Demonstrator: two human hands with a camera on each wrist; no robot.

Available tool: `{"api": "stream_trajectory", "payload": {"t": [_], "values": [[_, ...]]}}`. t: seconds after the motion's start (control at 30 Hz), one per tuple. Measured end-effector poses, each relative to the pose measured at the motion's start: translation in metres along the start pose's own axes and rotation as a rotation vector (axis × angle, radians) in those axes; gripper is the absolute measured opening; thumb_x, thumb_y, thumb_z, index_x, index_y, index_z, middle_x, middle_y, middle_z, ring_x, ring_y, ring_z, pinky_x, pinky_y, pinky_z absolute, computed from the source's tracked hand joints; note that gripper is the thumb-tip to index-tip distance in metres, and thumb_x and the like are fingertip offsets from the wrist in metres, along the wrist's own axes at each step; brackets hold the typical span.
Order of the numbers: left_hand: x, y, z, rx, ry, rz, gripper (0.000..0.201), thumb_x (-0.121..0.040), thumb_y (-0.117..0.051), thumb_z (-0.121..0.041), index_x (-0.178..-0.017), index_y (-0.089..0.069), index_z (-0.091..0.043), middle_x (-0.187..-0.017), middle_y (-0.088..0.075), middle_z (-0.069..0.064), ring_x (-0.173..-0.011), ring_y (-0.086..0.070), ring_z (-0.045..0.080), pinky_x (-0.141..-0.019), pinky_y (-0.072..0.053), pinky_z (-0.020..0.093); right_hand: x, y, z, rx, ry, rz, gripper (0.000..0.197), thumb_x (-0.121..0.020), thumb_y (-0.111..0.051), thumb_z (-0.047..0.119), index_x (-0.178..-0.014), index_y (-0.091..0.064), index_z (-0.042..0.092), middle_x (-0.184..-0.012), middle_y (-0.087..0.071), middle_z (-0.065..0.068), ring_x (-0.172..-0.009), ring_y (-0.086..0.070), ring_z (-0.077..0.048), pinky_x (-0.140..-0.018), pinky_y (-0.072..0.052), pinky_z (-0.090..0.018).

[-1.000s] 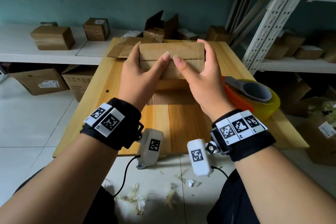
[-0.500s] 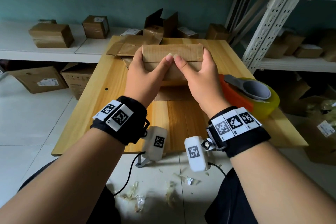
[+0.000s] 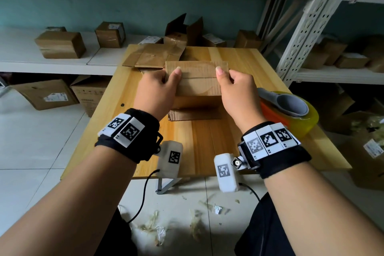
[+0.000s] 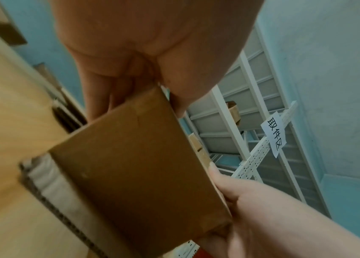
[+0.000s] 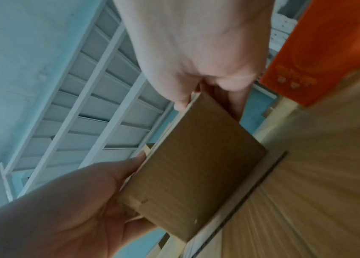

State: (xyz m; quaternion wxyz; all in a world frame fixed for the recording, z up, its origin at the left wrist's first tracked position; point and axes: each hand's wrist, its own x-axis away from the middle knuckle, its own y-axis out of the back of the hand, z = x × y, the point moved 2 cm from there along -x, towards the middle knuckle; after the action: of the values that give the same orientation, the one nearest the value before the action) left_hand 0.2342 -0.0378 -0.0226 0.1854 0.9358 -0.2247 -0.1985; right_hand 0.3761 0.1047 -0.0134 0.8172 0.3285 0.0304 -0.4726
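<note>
A small brown cardboard box stands on the wooden table, its two top flaps folded down and meeting along a seam. My left hand grips its left end, thumb on the top flap, fingers round the side. My right hand grips the right end the same way. In the left wrist view the box lies between my left hand and my right hand. In the right wrist view the box sits between my right hand and my left hand. A bottom flap lies flat toward me.
A tape dispenser with orange body and yellowish tape sits at the table's right edge. Flattened cardboard lies at the table's far left. Several boxes stand on white shelves behind. A perforated shelf post rises at right. Scraps litter the floor.
Both thumbs have slid apart from the middle of the top flaps to the box's ends. The box now sits a little lower and nearer to me.
</note>
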Motion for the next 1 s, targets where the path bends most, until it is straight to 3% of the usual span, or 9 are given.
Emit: {"api": "stream_trajectory", "payload": {"t": [0.17, 0.27, 0.6, 0.7, 0.8, 0.87, 0.9, 0.93, 1.0], "values": [[0.007, -0.004, -0.009, -0.153, 0.037, 0.077, 0.047, -0.107, -0.045, -0.055, -0.112, -0.052, -0.009, -0.081, -0.056, -0.002, -0.067, -0.052, 0.012, -0.049, -0.036, 0.023, 0.006, -0.005, 0.007, 0.137, -0.109, 0.061, 0.046, -0.112, -0.034, 0.052, -0.128, -0.046, 0.011, -0.084, -0.059, 0.001, -0.073, -0.06, -0.015, -0.053, -0.038, -0.028], [0.011, -0.006, -0.009, -0.112, 0.053, 0.11, 0.047, -0.106, -0.045, -0.057, -0.119, -0.049, -0.012, -0.087, -0.061, -0.001, -0.074, -0.058, 0.013, -0.055, -0.041, 0.028, 0.012, -0.01, 0.009, 0.133, -0.11, 0.084, 0.061, -0.105, -0.039, 0.067, -0.133, -0.041, 0.012, -0.098, -0.064, -0.003, -0.082, -0.064, -0.018, -0.056, -0.045, -0.03], [0.01, 0.01, -0.011, -0.172, 0.098, 0.085, 0.071, -0.099, -0.047, -0.072, -0.064, -0.049, -0.01, -0.057, -0.05, 0.009, -0.053, -0.048, 0.025, -0.05, -0.036, 0.035, 0.01, -0.001, 0.005, 0.076, -0.08, 0.052, 0.073, -0.096, -0.052, 0.075, -0.076, -0.062, 0.006, -0.063, -0.057, -0.005, -0.053, -0.051, -0.016, -0.039, -0.033, -0.017], [0.013, 0.014, -0.009, -0.182, 0.132, 0.167, 0.091, -0.094, -0.041, -0.081, -0.077, -0.065, 0.006, -0.067, -0.07, 0.02, -0.066, -0.071, 0.037, -0.066, -0.058, 0.045, 0.013, 0.0, 0.006, 0.11, -0.11, 0.112, 0.075, -0.098, -0.044, 0.078, -0.072, -0.059, 0.009, -0.058, -0.051, -0.002, -0.05, -0.049, -0.016, -0.034, -0.029, -0.015], [0.015, 0.015, -0.01, -0.288, 0.141, 0.179, 0.092, -0.095, -0.033, -0.083, -0.107, -0.069, 0.001, -0.081, -0.076, 0.015, -0.078, -0.074, 0.034, -0.075, -0.06, 0.046, 0.017, 0.001, 0.008, 0.143, -0.146, 0.181, 0.072, -0.098, -0.037, 0.08, -0.069, -0.053, 0.016, -0.055, -0.046, 0.003, -0.049, -0.048, -0.015, -0.04, -0.033, -0.021], [0.015, 0.018, -0.009, -0.343, 0.106, 0.173, 0.09, -0.096, -0.03, -0.083, -0.153, -0.044, -0.015, -0.107, -0.076, 0.011, -0.091, -0.075, 0.033, -0.083, -0.061, 0.047, 0.019, 0.005, 0.01, 0.172, -0.152, 0.219, 0.073, -0.099, -0.033, 0.08, -0.093, -0.066, 0.016, -0.072, -0.059, 0.01, -0.067, -0.059, -0.013, -0.048, -0.034, -0.023], [0.015, 0.02, -0.007, -0.361, 0.084, 0.19, 0.089, -0.096, -0.029, -0.084, -0.165, -0.024, -0.027, -0.122, -0.073, 0.013, -0.097, -0.074, 0.033, -0.088, -0.06, 0.047, 0.02, 0.006, 0.01, 0.189, -0.14, 0.237, 0.075, -0.099, -0.032, 0.08, -0.126, -0.065, 0.018, -0.098, -0.067, 0.014, -0.087, -0.064, -0.011, -0.053, -0.036, -0.02], [0.016, 0.022, -0.007, -0.362, 0.072, 0.207, 0.089, -0.095, -0.029, -0.084, -0.167, -0.013, -0.033, -0.135, -0.068, 0.013, -0.102, -0.073, 0.034, -0.093, -0.059, 0.047, 0.021, 0.009, 0.011, 0.194, -0.125, 0.256, 0.078, -0.1, -0.031, 0.079, -0.155, -0.046, 0.025, -0.122, -0.062, 0.017, -0.108, -0.063, -0.012, -0.062, -0.039, -0.017], [0.019, 0.026, -0.011, -0.338, 0.081, 0.211, 0.088, -0.097, -0.03, -0.082, -0.166, -0.019, -0.029, -0.149, -0.059, 0.009, -0.113, -0.069, 0.032, -0.1, -0.055, 0.042, 0.023, 0.012, 0.012, 0.118, -0.105, 0.292, 0.077, -0.1, -0.037, 0.076, -0.165, -0.027, 0.035, -0.151, -0.054, 0.013, -0.134, -0.054, -0.015, -0.084, -0.041, -0.019]]}}
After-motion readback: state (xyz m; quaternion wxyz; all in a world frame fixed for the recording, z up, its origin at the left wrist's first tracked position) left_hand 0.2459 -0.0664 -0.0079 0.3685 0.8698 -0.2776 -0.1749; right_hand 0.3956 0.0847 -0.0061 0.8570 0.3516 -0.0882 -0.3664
